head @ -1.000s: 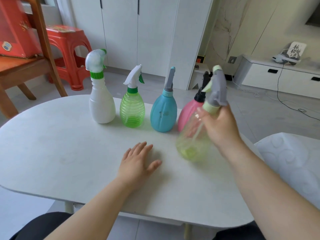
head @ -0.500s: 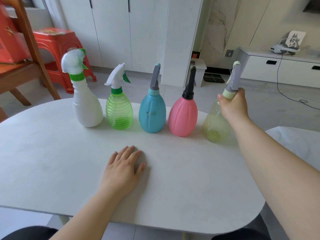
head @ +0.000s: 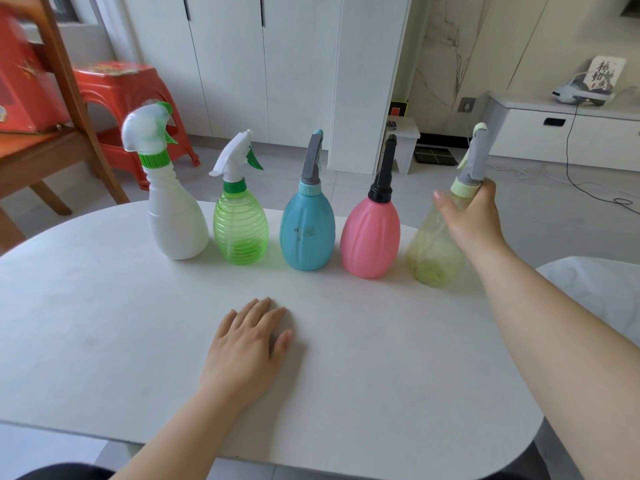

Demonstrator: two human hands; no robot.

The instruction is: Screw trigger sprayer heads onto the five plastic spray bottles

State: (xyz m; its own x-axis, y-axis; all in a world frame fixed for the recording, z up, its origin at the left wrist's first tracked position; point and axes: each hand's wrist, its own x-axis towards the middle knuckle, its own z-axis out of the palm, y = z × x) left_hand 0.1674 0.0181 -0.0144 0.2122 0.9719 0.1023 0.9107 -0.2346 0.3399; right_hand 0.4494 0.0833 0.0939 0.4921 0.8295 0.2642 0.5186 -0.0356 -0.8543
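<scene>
Several spray bottles stand in a row across the far half of the white table (head: 104, 323), each with a sprayer head on top. From the left: a white bottle (head: 175, 220), a green ribbed bottle (head: 240, 230), a blue bottle (head: 306, 230), a pink bottle (head: 370, 237) and a pale yellow-green bottle (head: 431, 251). My right hand (head: 469, 216) wraps the shoulder of the yellow-green bottle just below its grey sprayer head (head: 472, 157). The bottle stands on the table at the row's right end. My left hand (head: 247, 344) lies flat on the table in front of the blue bottle, fingers apart, holding nothing.
A wooden chair (head: 52, 140) with a red box on it stands at the far left, with a red plastic stool (head: 121, 95) behind it. White cabinets line the back wall. A low white unit (head: 568, 133) with a cable sits at the far right. A pale cushion (head: 602, 292) lies beyond the table's right edge.
My right hand carried the yellow-green bottle from in front of the pink bottle to the right end of the row and set it down. The left hand stayed flat on the table.
</scene>
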